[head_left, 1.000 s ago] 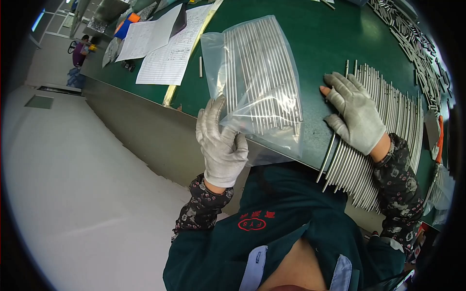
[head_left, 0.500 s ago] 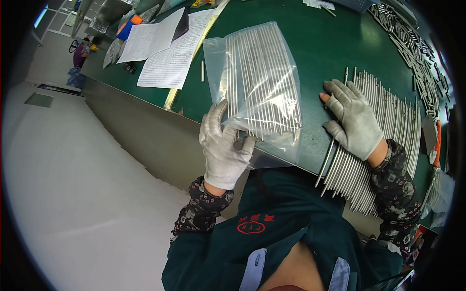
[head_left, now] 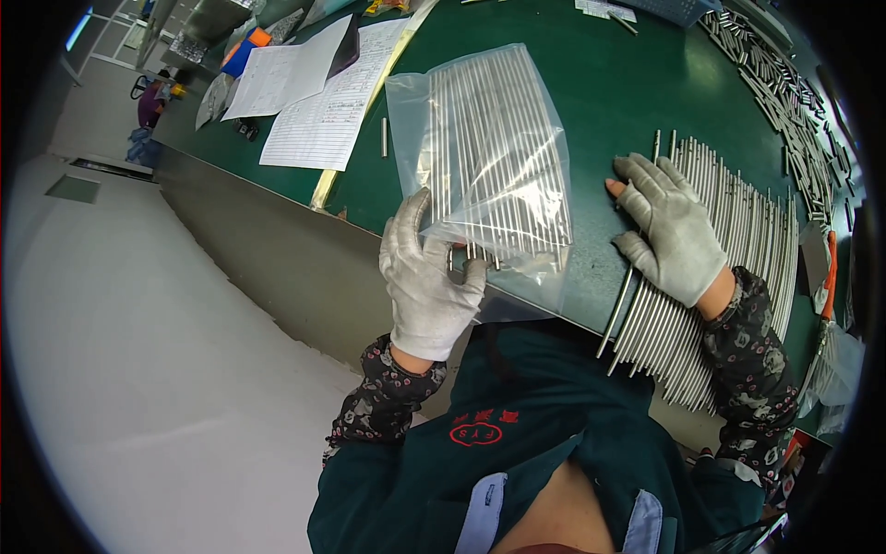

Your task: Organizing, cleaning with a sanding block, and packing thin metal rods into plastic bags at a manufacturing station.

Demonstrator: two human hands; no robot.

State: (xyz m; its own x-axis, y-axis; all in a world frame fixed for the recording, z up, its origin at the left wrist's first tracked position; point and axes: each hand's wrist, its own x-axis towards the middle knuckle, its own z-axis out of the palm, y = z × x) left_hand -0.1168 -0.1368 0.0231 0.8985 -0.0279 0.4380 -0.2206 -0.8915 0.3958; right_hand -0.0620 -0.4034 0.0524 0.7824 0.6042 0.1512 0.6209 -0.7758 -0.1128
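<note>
A clear plastic bag (head_left: pixel 544 102) with a row of long thin metal rods (head_left: pixel 498 120) inside lies on the green table. My left hand (head_left: pixel 425 291), in a whitish glove, grips the bag's near left corner, its thumb beside the protruding rod ends and part of its fingers hidden under the plastic. To the right, a flat layer of similar loose metal rods (head_left: pixel 669 342) sticks out over the table's front edge. Across their upper part rests my gloved right hand (head_left: pixel 674 226), palm down with fingers spread. One bare fingertip shows through that glove.
Lined paper sheets (head_left: pixel 318 120) lie at the back left, near a single short rod (head_left: pixel 385 138). Many short metal pieces (head_left: pixel 784 111) are heaped along the far right. A blue basket (head_left: pixel 678 9) stands at the back, and an orange-handled tool (head_left: pixel 830 277) lies at the right.
The rod ends by my left thumb show slightly more at the bag's near edge. Both hands stay almost in place.
</note>
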